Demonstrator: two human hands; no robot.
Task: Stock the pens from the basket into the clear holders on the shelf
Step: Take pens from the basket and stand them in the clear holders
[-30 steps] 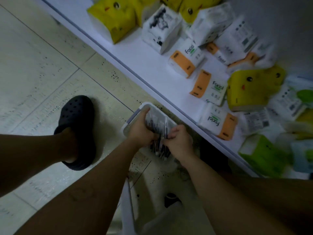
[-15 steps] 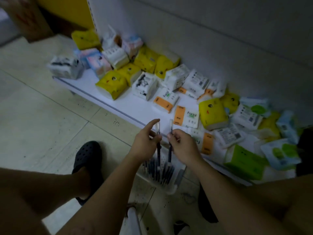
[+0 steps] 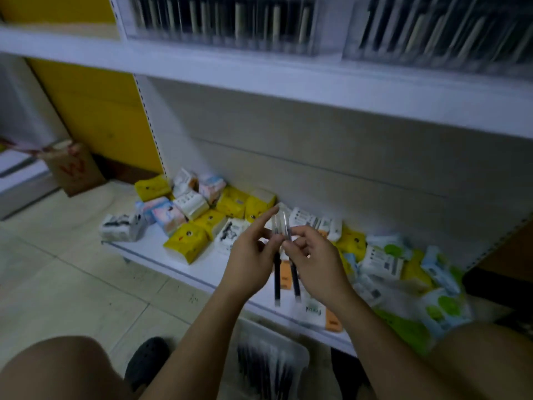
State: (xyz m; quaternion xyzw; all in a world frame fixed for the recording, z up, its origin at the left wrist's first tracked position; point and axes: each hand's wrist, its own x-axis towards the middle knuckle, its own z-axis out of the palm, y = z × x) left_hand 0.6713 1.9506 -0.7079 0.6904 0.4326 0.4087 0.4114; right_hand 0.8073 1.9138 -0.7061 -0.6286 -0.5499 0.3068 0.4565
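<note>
My left hand (image 3: 250, 255) pinches a dark pen (image 3: 277, 280) that hangs upright, its index finger stretched out. Right beside it my right hand (image 3: 314, 261) pinches a second dark pen (image 3: 295, 280), also upright. Both pens have clear upper ends. Below my arms, on the floor, sits the white basket (image 3: 301, 357) with several dark pens lying in it. The clear holders (image 3: 230, 21) stand on the upper shelf at the top of the view, filled with rows of pens; a second clear holder (image 3: 438, 27) stands to the right.
The white upper shelf edge (image 3: 317, 85) runs across above my hands. The bottom shelf (image 3: 207, 269) carries many tissue packs (image 3: 187, 241). A brown paper bag (image 3: 73, 168) stands on the tiled floor at left. My knees and a dark clog (image 3: 147, 362) are at the bottom.
Both hands have lifted the two pens out of the basket and raised them. My view has tilted up, bringing the upper shelf with the clear holders into sight.
</note>
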